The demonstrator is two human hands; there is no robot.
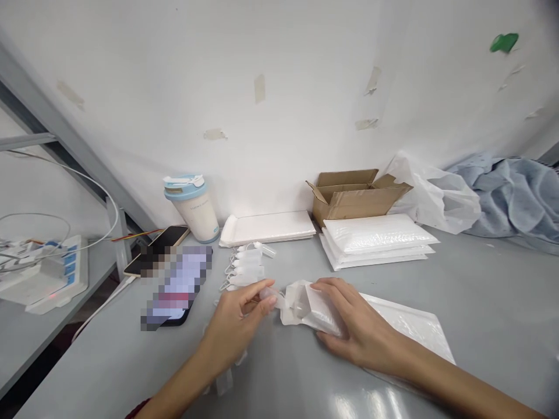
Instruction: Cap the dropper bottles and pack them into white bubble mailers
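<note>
Surface: I see a grey table [489,291], smooth, running back to a white wall.
Back left: a lidded cup [192,206] with a pale blue lid stands upright near the wall.
Left: two phones [168,270] lie flat, one partly over the other.
Back centre: a flat stack of white envelopes [267,227].
Centre: a row of small clear bottles [247,266] lying on their sides, just in front of that stack.
Back right: an open cardboard box [356,196]; touching its front, a stack of white bubble mailers [378,240].
Far right: a white plastic bag [437,195] and crumpled blue cloth [515,195].
Front: one bubble mailer [406,326] lies flat under my right hand [349,326].
</note>
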